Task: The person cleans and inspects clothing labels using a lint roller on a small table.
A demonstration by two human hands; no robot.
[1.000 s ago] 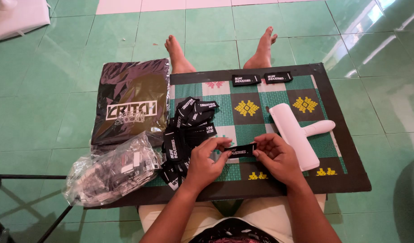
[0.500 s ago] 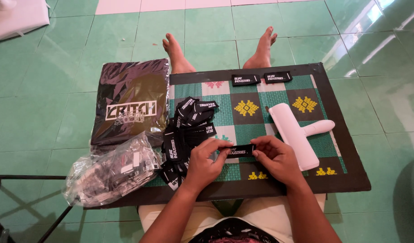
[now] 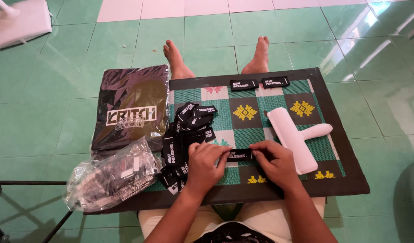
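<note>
A small black woven label with white lettering is stretched flat between my two hands on the green patterned board. My left hand pinches its left end and my right hand pinches its right end. A heap of several identical black labels lies just left of my left hand. Two more black labels lie side by side at the board's far edge. A white T-shaped plastic tool rests to the right of my right hand.
A black bagged garment with a white logo lies at the board's left. A clear plastic bag of labels sits at the near left corner. My bare feet rest on the green tiled floor beyond the board. A white object is at the top left.
My hands and the label have shifted slightly; the fingers have moved closer along the label. Everything else is still.
</note>
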